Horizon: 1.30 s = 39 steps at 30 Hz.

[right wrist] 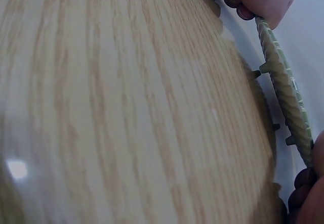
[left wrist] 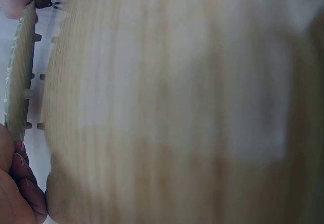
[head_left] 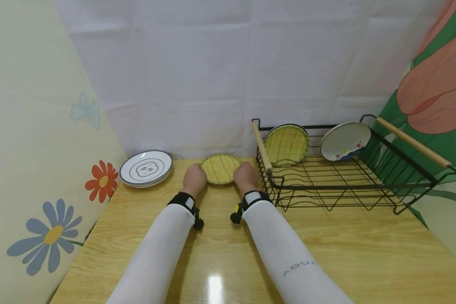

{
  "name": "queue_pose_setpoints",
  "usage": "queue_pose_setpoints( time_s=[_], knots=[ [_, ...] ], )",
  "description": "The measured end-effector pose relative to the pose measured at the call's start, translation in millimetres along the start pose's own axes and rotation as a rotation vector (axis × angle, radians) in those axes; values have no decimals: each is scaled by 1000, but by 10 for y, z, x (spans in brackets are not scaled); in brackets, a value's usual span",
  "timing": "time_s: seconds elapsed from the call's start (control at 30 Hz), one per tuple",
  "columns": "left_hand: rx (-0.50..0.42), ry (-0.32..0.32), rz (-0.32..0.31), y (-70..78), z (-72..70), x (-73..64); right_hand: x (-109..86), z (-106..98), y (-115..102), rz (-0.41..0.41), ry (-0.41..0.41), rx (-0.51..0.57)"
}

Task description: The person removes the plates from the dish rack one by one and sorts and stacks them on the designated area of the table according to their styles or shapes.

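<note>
Between my two hands is a round yellow-green woven mat (head_left: 221, 169) with a stitched rim. My left hand (head_left: 195, 180) grips its left edge, and my right hand (head_left: 246, 176) grips the right edge. Seen edge-on in the left wrist view, the mat (left wrist: 21, 72) is raised over the table, with small pegs on its underside. Curled fingertips (left wrist: 28, 178) of the left hand show under its rim there. From the right wrist, the mat (right wrist: 286, 90) again appears edge-on, and the right hand (right wrist: 306, 198) holds its lower end.
A stack of white plates (head_left: 146, 169) with dark rims stands left on the wooden table (head_left: 220, 249). At the right, a black wire rack (head_left: 338, 186) with wooden handles holds a similar woven mat (head_left: 287, 145) and a flowered white plate (head_left: 343, 141), both leaning upright. A white cloth (head_left: 175, 76) hangs behind.
</note>
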State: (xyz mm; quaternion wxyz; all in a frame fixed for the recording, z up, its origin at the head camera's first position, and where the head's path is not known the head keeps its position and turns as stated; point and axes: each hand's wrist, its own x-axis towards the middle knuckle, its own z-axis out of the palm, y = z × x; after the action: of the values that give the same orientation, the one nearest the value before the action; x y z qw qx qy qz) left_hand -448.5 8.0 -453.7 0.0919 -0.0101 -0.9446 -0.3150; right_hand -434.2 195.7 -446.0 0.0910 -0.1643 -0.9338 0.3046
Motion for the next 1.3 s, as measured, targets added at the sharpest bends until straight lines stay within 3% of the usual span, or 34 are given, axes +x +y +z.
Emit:
queue_pose_setpoints(
  time_s=[0.8,1.07,1.3],
  knots=[
    [71,-85,-37,90,-35,17,23,-75,8,32,-67,-29],
    [63,-104,-49,70,-61,6,-54,-68,12,-10,-52,-8],
    [1,-115,-14,29,-145,11,-72,-34,34,-52,-11,33]
  ],
)
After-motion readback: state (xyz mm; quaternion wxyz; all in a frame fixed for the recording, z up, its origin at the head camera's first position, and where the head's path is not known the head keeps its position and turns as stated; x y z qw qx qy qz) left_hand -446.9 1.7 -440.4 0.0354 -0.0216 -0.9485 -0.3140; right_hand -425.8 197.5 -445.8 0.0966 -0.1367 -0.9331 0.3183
